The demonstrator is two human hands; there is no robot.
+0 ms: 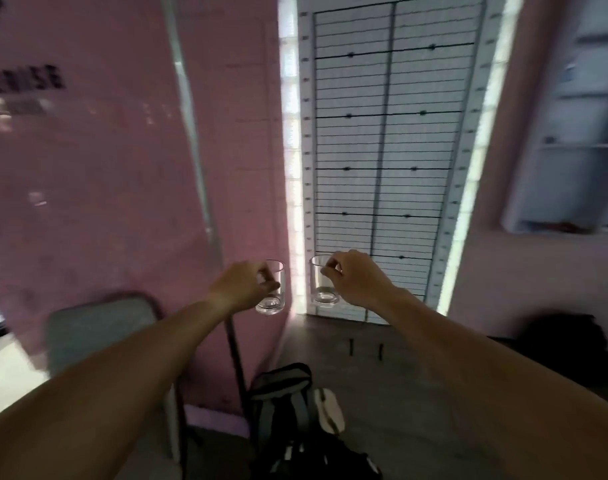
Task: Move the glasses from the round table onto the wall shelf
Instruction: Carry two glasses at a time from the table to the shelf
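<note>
The whole view is smeared with motion blur, so edges are soft. The dark lettering [35, 77] on the pink wall [87, 185] at upper left cannot be read. The pale blue-white wall shelf unit [579, 140] at the right is cut off by the frame edge, and the small items on its boards are too blurred to name. The round table is not in view.

Both bare arms reach forward. The left hand [241, 287] is closed around a short, clear, straight-sided drinking glass [273, 292], fingers curled over its near side and hiding part of it; its thick base shows below the hand. The right hand [354, 280] pinches the rim of a second clear tumbler of the same shape [321, 282], thumb and forefinger at the top edge. Both glasses are upright, held in the air just beside each other but apart, in front of a white louvred door [382, 150].

Below lie a grey folding chair [98, 337], a dark backpack [295, 420] and a pale sandal [330, 412].
</note>
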